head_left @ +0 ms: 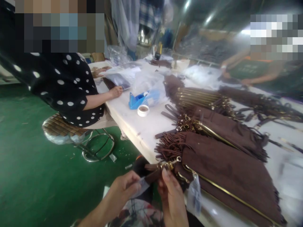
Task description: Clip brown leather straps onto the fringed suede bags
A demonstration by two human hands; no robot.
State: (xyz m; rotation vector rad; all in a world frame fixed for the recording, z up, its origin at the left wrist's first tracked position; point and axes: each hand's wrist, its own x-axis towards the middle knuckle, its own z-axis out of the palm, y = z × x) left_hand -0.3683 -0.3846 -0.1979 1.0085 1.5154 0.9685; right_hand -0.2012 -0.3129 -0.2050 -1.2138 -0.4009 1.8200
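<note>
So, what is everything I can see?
Fringed brown bags with gold zips: two nearest, more behind; brown; table, right
Long white table: one, white, centre
Blue plastic tape dispenser: one, blue, table centre
Round white roll or tub: one, white, beside dispenser
Thin clear plastic bags: several, translucent, across table
Brown-seated metal stool: one, brown, left
Green floor: one, green, left
Person in black polka-dot top: one, black, left
Person in dark green top: one, green, far right
Background: too blurred
Brown strap with gold clasps: seemingly one, brown, front centre
Clear plastic wrap: one, translucent, at strap's end
Left fingers: one set, bare, on wrap
Right fingers: one set, bare, on strap
</note>
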